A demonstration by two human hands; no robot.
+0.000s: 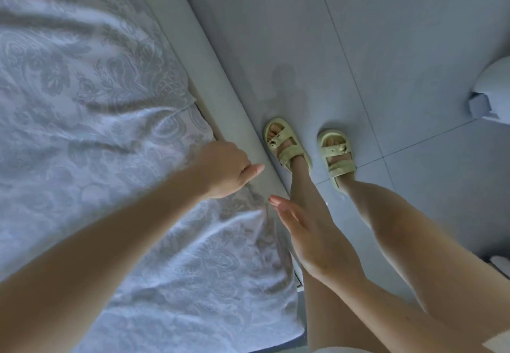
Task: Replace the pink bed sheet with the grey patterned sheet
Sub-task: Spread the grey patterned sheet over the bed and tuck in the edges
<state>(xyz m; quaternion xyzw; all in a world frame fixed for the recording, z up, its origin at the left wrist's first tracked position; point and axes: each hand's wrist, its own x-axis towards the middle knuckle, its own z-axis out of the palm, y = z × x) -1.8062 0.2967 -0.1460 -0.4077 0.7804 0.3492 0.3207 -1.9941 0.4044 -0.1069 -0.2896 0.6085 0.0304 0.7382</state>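
**Desk:** Head view: what surface, what room?

**Photographer:** A bed seen from above, filling the left of the picture. The grey patterned sheet (82,90) lies over it, creased. Its edge runs along a pale padded rail (193,49) that crosses the picture diagonally. Lower down, the sheet drapes over that rail. Right of the rail is a floor (372,35) of large pale tiles in dim, bluish light.

**Desk:** Anything standing on the floor?

**Photographer:** The person's feet in pale yellow sandals (336,157), just beside the rail, with bare legs above them. A white object (494,90) sits at the right border; I cannot tell what it is.

**Desk:** And the hands?

**Photographer:** The left hand (223,169) reaches across the sheet to its edge at the rail, knuckles up. Its fingers are curled under and hidden, and the thumb juts toward the rail. Whether they pinch cloth, I cannot tell. The right hand (311,231) is near the draped edge, in front of the left leg. It is flat and holds nothing, fingers straight and close together. The two hands are near each other, apart.
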